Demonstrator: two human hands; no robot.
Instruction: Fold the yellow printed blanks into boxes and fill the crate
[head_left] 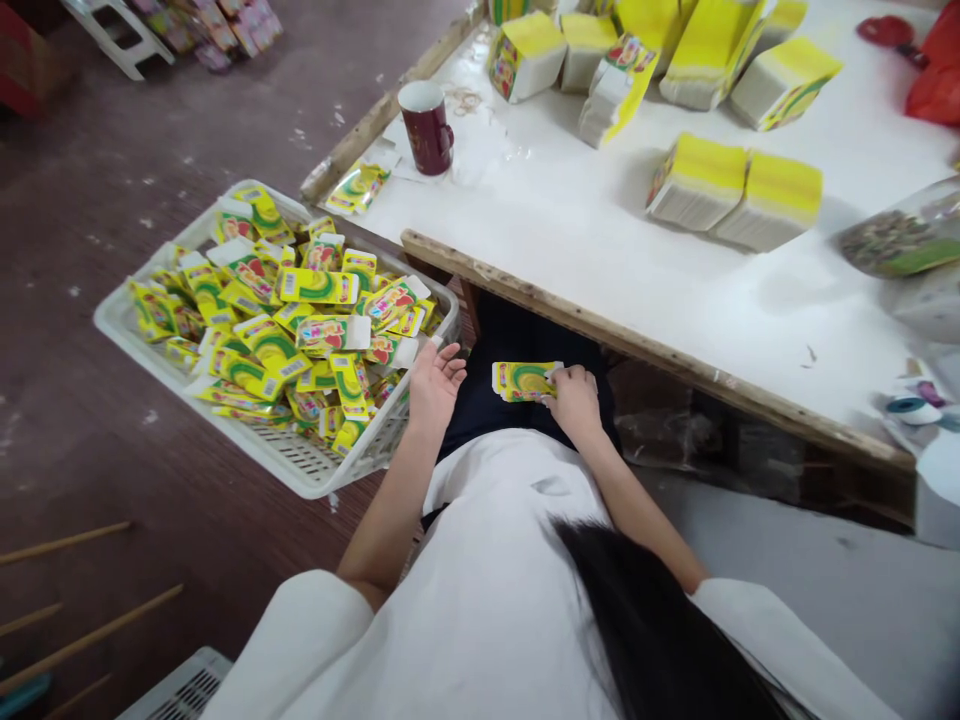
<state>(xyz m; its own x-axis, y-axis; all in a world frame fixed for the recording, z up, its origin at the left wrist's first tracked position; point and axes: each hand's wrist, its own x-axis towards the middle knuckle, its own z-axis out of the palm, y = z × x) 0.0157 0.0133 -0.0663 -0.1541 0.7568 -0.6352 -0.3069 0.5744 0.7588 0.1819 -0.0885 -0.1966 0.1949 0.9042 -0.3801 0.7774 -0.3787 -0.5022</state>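
Observation:
My right hand [576, 402] is closed on the right end of a flat yellow-and-green printed carton [523, 380] above my lap. Its white end flaps show at the left. Another carton layer seems to lie under it, but I cannot tell how many there are. My left hand [436, 385] has its fingers apart, with nothing in it, beside the right rim of a white plastic basket [315, 485]. Many small yellow cartons [319, 287] lie heaped in the basket, some with white flaps standing out.
Stacks of flat yellow cartons [697, 180] stand on the white table [570, 190]. A maroon mug [427, 135] is near its left edge. A clear bag [900, 235] lies at the right. The table's wooden edge [525, 285] runs just beyond my lap. Sticks [90, 640] lie lower left.

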